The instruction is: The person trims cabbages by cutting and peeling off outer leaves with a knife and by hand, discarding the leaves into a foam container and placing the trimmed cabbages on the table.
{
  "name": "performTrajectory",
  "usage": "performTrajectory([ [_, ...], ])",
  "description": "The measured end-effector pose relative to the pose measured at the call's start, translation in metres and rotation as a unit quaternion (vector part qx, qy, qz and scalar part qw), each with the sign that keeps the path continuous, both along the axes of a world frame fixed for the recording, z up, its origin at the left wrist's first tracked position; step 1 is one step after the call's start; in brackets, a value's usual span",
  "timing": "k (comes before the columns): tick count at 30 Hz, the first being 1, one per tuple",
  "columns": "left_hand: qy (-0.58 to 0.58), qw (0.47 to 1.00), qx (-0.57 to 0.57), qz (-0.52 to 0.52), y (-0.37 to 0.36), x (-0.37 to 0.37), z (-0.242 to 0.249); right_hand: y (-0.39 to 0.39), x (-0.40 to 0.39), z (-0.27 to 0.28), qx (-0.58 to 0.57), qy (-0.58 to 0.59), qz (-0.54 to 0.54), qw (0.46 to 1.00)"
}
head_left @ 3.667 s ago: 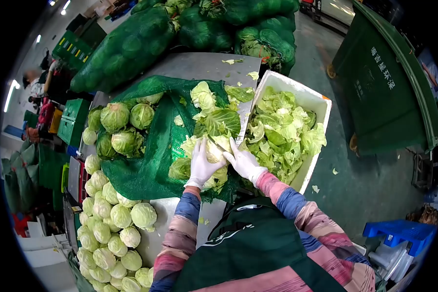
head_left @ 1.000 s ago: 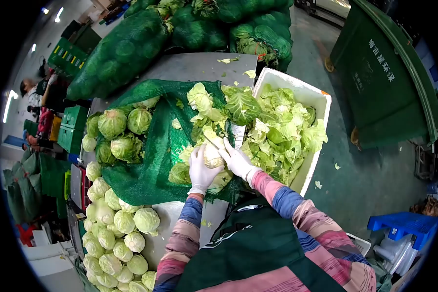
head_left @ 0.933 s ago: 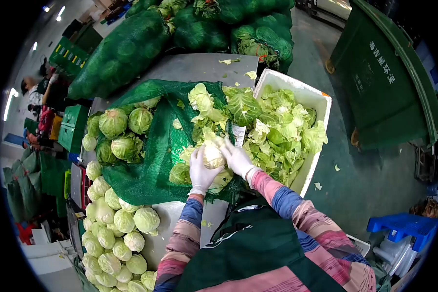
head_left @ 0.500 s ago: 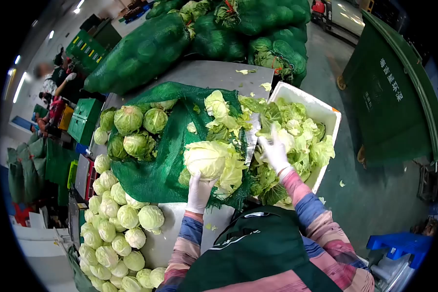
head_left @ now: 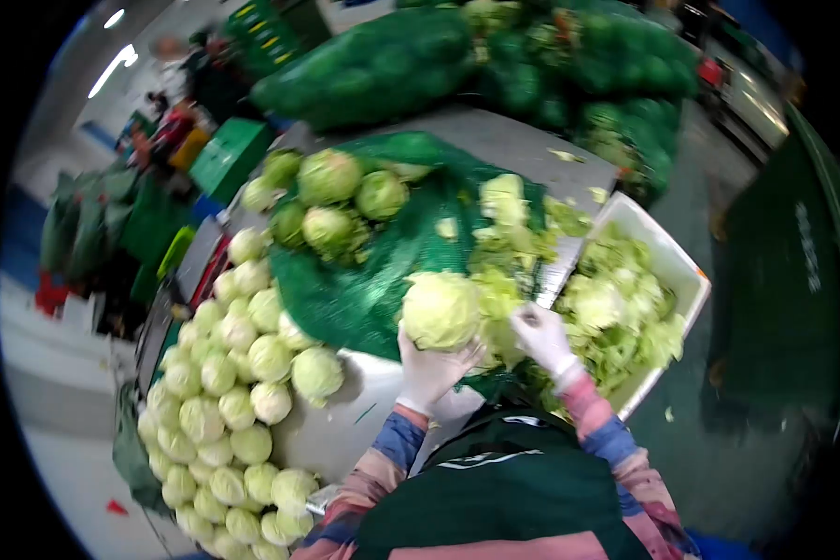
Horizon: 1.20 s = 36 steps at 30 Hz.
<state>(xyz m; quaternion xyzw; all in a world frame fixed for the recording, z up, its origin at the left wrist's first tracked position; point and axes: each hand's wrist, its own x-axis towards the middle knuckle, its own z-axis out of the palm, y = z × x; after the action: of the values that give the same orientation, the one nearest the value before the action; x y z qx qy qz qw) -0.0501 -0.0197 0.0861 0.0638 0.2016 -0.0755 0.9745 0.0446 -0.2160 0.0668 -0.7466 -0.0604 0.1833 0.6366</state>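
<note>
Now the cabbage head (head_left: 441,311) is being cradled by the left hand (head_left: 439,364), its near underside being gripped between spread thumb and fingers, just above the green net (head_left: 336,308) on the tabletop (head_left: 327,439). The right hand (head_left: 543,341) is being held apart from it, near the white foam box (head_left: 695,280), its fingers being kept curled in; whether anything is being gripped there cannot be told through the blur.

For good handling, the weight should be kept sitting deep in the palm, since a smooth, round head is probably being carried best from below. Light pressure is being called for, as bruising is being risked by a hard squeeze, and the loose leaves (head_left: 499,313) close beside it are best being kept clear of. If the head is being turned, it is best being rolled slowly, with support being kept underneath.

And the change from the frame just before: the right hand, then being held over the box with fingers spread, is now being held closer to the body, curled. The whole scene is being seen further to the right as the view is being swung; the head is still being supported by the left.
</note>
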Motion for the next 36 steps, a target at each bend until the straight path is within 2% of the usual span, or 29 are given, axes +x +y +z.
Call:
performTrajectory([
  [1, 0.001, 1.0, 0.002, 0.017, 0.016, -0.002, 0.006, -0.008, -0.001, -0.007, -0.028, 0.006, 0.015, 0.999],
  [2, -0.001, 0.999, 0.008, 0.045, 0.036, -0.005, 0.011, -0.016, -0.003, -0.034, -0.009, -0.009, 0.014, 1.0],
  [3, -0.007, 0.996, 0.04, 0.078, 0.059, -0.011, 0.016, -0.022, -0.009, -0.017, -0.017, 0.092, 0.009, 0.996],
  [4, -0.012, 0.992, 0.071, 0.107, 0.082, -0.017, 0.021, -0.031, -0.012, -0.023, -0.027, 0.104, 0.012, 0.994],
  [5, -0.017, 0.987, 0.047, 0.15, 0.106, -0.025, 0.024, -0.038, -0.017, -0.034, -0.031, 0.089, 0.009, 0.995],
  [7, -0.005, 0.97, 0.065, 0.236, 0.153, -0.043, 0.034, -0.051, -0.023, -0.046, -0.026, 0.148, -0.025, 0.988],
  [10, 0.049, 0.912, 0.108, 0.393, 0.229, -0.071, 0.051, -0.058, -0.029, -0.068, -0.013, 0.181, -0.047, 0.982],
  [11, 0.02, 0.893, 0.204, 0.4, 0.273, -0.09, 0.033, -0.058, -0.032, -0.075, 0.006, 0.198, -0.054, 0.979],
  [13, 0.093, 0.865, 0.151, 0.469, 0.322, -0.114, 0.042, -0.053, -0.036, -0.074, 0.009, 0.205, -0.031, 0.978],
  [14, 0.073, 0.798, 0.308, 0.513, 0.341, -0.124, 0.029, -0.051, -0.036, -0.074, 0.006, 0.2, -0.011, 0.98],
  [15, 0.078, 0.817, 0.118, 0.56, 0.356, -0.129, 0.039, -0.045, -0.036, -0.074, -0.005, 0.218, -0.008, 0.976],
  [16, 0.081, 0.779, 0.204, 0.588, 0.362, -0.126, 0.036, -0.04, -0.036, -0.073, -0.016, 0.209, -0.003, 0.978],
  [19, 0.04, 0.798, 0.257, 0.543, 0.368, -0.093, 0.034, -0.022, -0.035, -0.071, -0.035, 0.164, 0.03, 0.985],
  [21, 0.018, 0.849, 0.361, 0.385, 0.342, -0.035, 0.04, -0.008, -0.032, -0.066, -0.032, 0.16, 0.054, 0.985],
  [22, -0.024, 0.876, 0.353, 0.328, 0.339, -0.007, 0.031, 0.0, -0.032, -0.065, -0.044, 0.147, 0.071, 0.986],
  [23, -0.081, 0.88, 0.368, 0.289, 0.322, 0.023, 0.03, 0.006, -0.032, -0.07, -0.057, 0.145, 0.08, 0.985],
  [25, 0.044, 0.893, 0.371, 0.252, 0.315, 0.08, 0.022, 0.016, -0.03, -0.071, -0.081, 0.11, 0.106, 0.985],
  [26, 0.074, 0.86, 0.462, 0.202, 0.327, 0.106, -0.003, 0.02, -0.029, -0.066, -0.094, 0.088, 0.117, 0.985],
  [27, 0.198, 0.79, 0.552, 0.179, 0.335, 0.132, -0.025, 0.023, -0.029, -0.063, -0.083, 0.076, 0.113, 0.987],
  [28, 0.262, 0.755, 0.579, 0.162, 0.339, 0.152, -0.04, 0.023, -0.027, -0.059, -0.102, 0.077, 0.122, 0.984],
  [30, 0.307, 0.768, 0.55, 0.113, 0.335, 0.183, -0.049, 0.018, -0.025, -0.055, -0.108, 0.128, 0.107, 0.98],
  [32, 0.459, 0.684, 0.553, 0.13, 0.347, 0.218, -0.086, 0.008, -0.024, -0.058, -0.131, 0.135, 0.098, 0.977],
  [34, 0.477, 0.668, 0.546, 0.166, 0.323, 0.218, -0.059, 0.004, -0.02, -0.055, -0.154, 0.145, 0.09, 0.973],
  [36, 0.475, 0.643, 0.556, 0.226, 0.308, 0.217, -0.047, 0.0, -0.018, -0.046, -0.201, 0.08, 0.113, 0.97],
])
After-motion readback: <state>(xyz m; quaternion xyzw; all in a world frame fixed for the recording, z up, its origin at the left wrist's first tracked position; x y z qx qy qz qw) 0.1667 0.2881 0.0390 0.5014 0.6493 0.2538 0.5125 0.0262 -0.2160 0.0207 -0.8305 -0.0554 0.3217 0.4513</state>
